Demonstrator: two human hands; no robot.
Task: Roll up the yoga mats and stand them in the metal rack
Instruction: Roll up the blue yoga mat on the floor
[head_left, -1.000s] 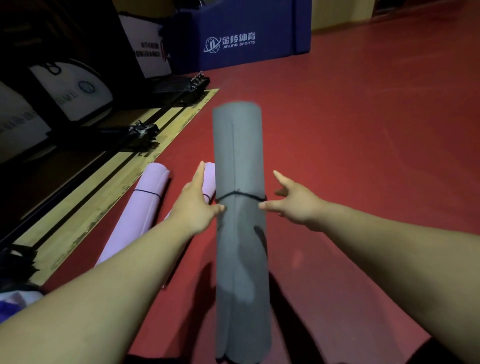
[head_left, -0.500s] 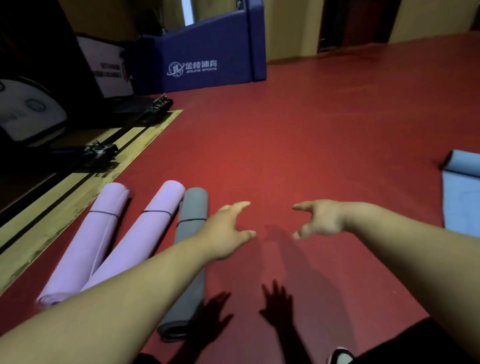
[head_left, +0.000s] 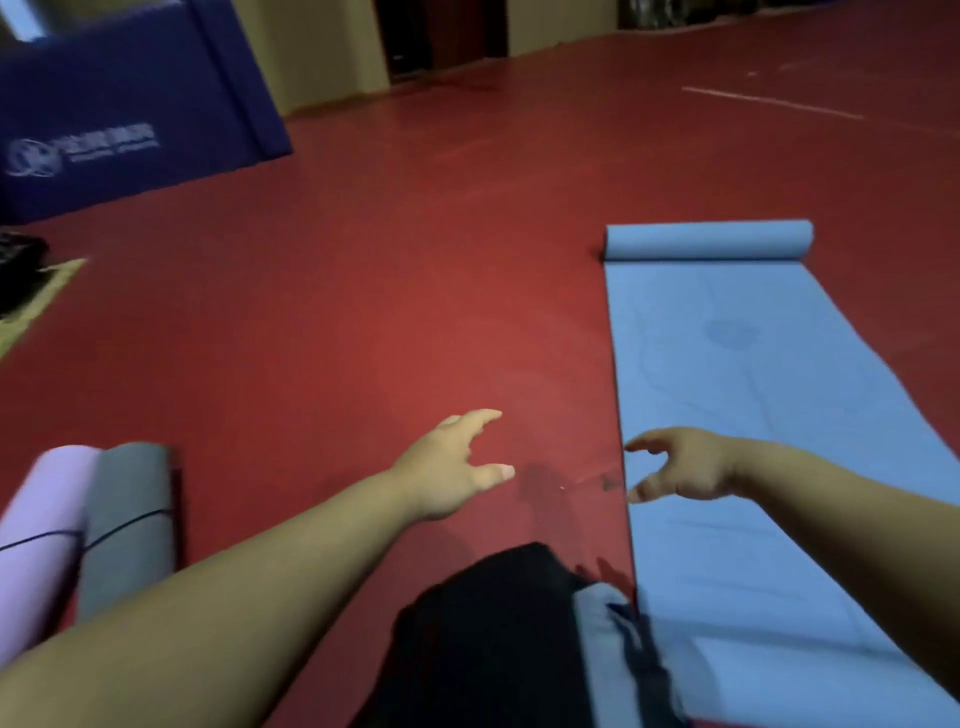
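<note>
Red floor (head_left: 363, 312) carries a blue mat (head_left: 753, 415) lying mostly unrolled at right with its far end curled, a grey mat (head_left: 127, 519) and lilac mat (head_left: 41, 519) rolled side by side at left, and the left hand (head_left: 452, 467) over bare floor, right hand (head_left: 685, 462) over the blue mat's edge, apart, both empty with loose fingers

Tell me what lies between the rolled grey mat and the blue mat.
Head view: bare red floor between the grey mat and the blue mat. The left hand hangs over it, empty; a dark trouser leg intrudes at the bottom.
</note>
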